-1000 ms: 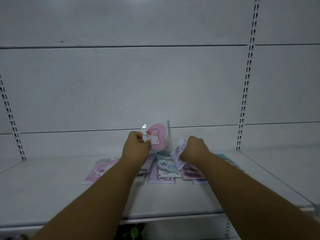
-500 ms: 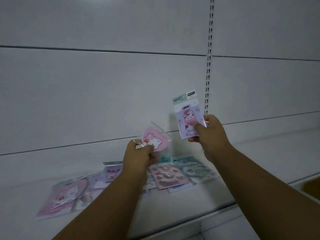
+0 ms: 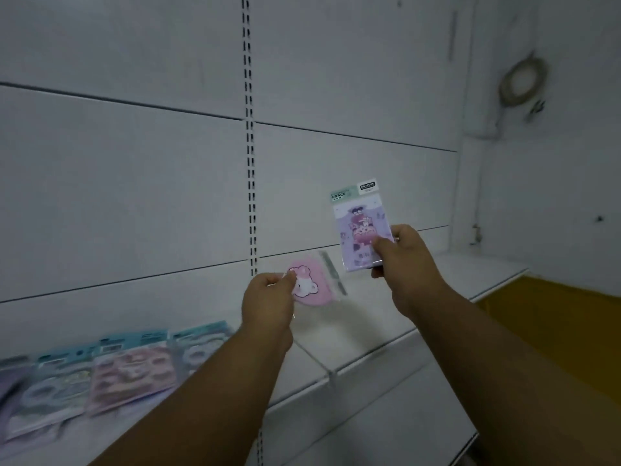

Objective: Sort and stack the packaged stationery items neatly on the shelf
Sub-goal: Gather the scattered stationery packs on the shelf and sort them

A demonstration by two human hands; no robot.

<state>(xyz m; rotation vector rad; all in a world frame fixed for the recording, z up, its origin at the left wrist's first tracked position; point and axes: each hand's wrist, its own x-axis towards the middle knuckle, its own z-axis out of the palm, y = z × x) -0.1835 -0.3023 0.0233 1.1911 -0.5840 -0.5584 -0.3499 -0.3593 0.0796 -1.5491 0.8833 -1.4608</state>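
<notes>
**Supervisor:** Report hand status and item locations.

**Operator:** I see 2 items in hand. The left hand (image 3: 267, 299) pinches the pink heart-shaped bear notepad in its clear plastic sleeve (image 3: 311, 283) by the sleeve's left edge, thumb against fingertips. The right hand (image 3: 405, 255) grips the tall lilac cartoon-print stationery pack with the green-and-white header card (image 3: 358, 227) by its lower right corner, held upright. Both items are in the air above the white metal shelf (image 3: 363, 338), to the right of the slotted upright (image 3: 249, 163). The remaining flat teal and pink packs (image 3: 111, 368) lie overlapping on the shelf at lower left; that area is blurred.

**Supervisor:** Failure modes from here?

**Operator:** I judge 3.
1. The pink item hangs from slippery film by a light pinch. A quick swing may pull it free.
2. The lilac pack is held at 1 corner only. It may pivot and land skewed, which spoils a neat stack.
3. The shelf seam (image 3: 316, 363) lies under the hands. A pack set across it may rock.
</notes>
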